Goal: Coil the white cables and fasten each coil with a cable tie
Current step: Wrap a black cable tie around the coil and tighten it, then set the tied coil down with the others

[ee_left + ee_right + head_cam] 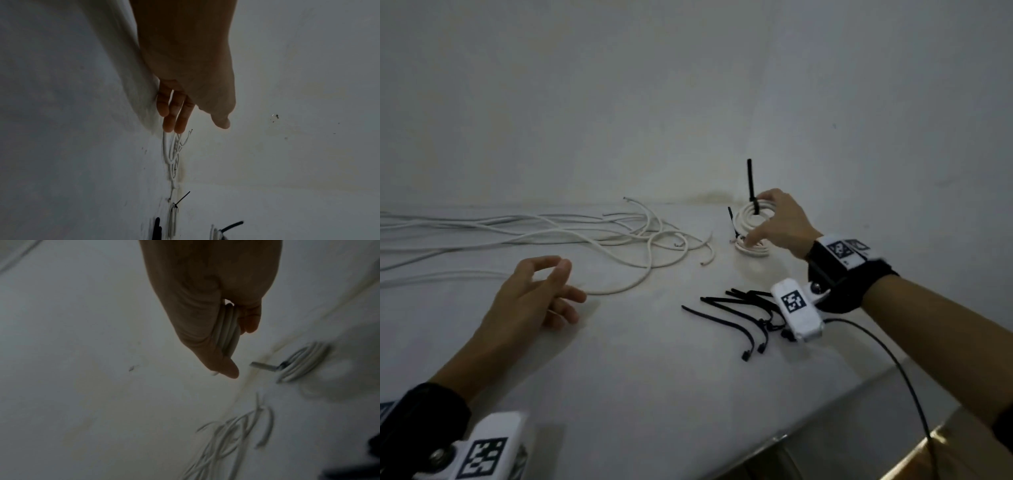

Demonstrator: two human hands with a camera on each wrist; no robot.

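Observation:
My right hand (760,219) pinches a coiled white cable (743,216) just above the table, and a black tie tail (750,180) stands up from the coil. In the right wrist view, thumb and fingers clamp the coil's strands (226,331). Under it a second tied coil (752,247) lies flat on the table (654,377). Loose white cables (619,236) spread across the left and middle. My left hand (551,281) hovers over one cable loop with relaxed fingers (170,116), holding nothing. Several black cable ties (739,310) lie near my right wrist.
A pale wall (688,102) rises right behind the table. The table's front edge (825,421) runs diagonally at the lower right. A thin black cord (893,363) trails from my right wrist camera over that edge.

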